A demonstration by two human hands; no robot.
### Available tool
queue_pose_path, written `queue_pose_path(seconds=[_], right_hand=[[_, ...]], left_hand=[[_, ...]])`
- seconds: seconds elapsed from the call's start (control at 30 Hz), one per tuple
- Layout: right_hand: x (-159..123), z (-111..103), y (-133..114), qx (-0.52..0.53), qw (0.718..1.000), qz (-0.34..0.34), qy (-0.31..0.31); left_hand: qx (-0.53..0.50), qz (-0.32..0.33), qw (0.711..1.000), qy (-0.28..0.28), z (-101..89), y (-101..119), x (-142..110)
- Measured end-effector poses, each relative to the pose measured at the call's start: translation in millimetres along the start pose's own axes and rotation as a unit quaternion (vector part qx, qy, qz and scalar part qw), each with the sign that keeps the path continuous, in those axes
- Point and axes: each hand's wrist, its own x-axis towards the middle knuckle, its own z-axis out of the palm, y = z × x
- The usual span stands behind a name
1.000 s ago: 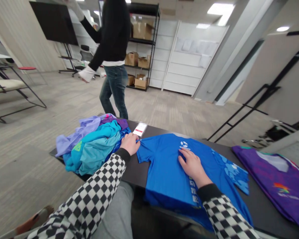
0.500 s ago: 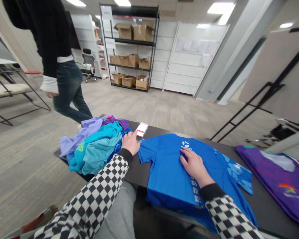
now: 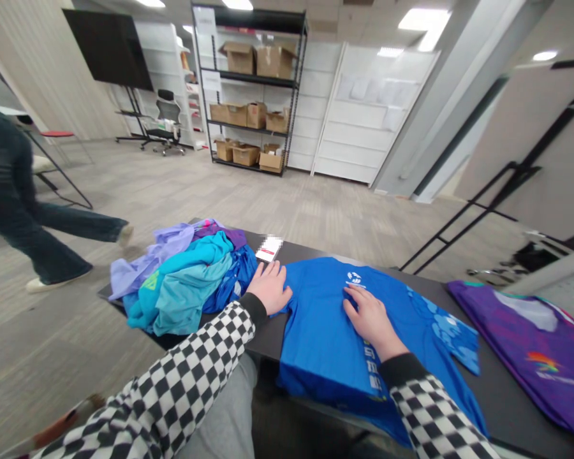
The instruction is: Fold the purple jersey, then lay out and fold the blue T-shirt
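Observation:
A blue T-shirt (image 3: pixel 316 325) with white print lies spread over the dark table, its lower part hanging past the near edge. My left hand (image 3: pixel 269 288) is at its left sleeve, fingers stretched out and holding nothing; the hand covers much of that sleeve. On the shirt's chest, just below the white logo, rests my right hand (image 3: pixel 369 315), its fingers extended and slightly bent, with nothing gripped. Left of my left hand is a heap of clothes (image 3: pixel 186 274) in lilac, turquoise and blue. A phone (image 3: pixel 268 248) with a lit screen lies beyond that hand.
A purple shirt (image 3: pixel 521 350) lies at the table's right end. The dark table (image 3: pixel 263 338) has a thin black frame (image 3: pixel 478 204) standing behind it. Across the floor stands a shelf rack (image 3: pixel 253 76) with cardboard boxes. A person (image 3: pixel 19 197) walks at the far left.
My left hand has moved right, from beside the clothes heap onto the blue T-shirt's left sleeve. My right hand stays on the chest. The walking person has moved left.

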Motion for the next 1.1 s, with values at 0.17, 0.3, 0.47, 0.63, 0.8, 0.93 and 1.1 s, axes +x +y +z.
queue_pose_path(seconds=[0.17,0.3,0.47,0.63,0.8,0.93,1.1], right_hand=[[-0.7,-4.6,-4.4,0.009,1.000,0.010,-0.002],[-6.2,-14.5,-19.5,0.035,0.999,0.029,-0.015],[9.9,-21.9,-0.2,0.221,0.970,0.102,0.006],[7.8,-69.5,83.4,0.169,0.948,0.248,0.110],[-44.5,-114.7,156.4,0.020,0.952,0.297,0.077],[-75.0,-118.4,178.8,-0.053,0.953,0.298,0.026],[-79.0,-113.1,184.5,-0.091,0.952,0.293,-0.004]], left_hand=[[-0.023,0.024,0.998,-0.046,12.0,5.6,1.8],[-0.012,0.029,0.999,-0.036,16.9,1.5,0.8],[0.018,0.044,0.999,-0.005,30.0,-12.2,9.1],[0.022,0.047,0.999,-0.007,35.9,-19.2,12.1],[0.001,0.063,0.997,0.037,34.8,-22.2,16.7],[-0.012,0.064,0.996,0.059,33.2,-27.2,21.5],[0.021,0.052,0.997,0.045,27.9,-29.3,18.5]])
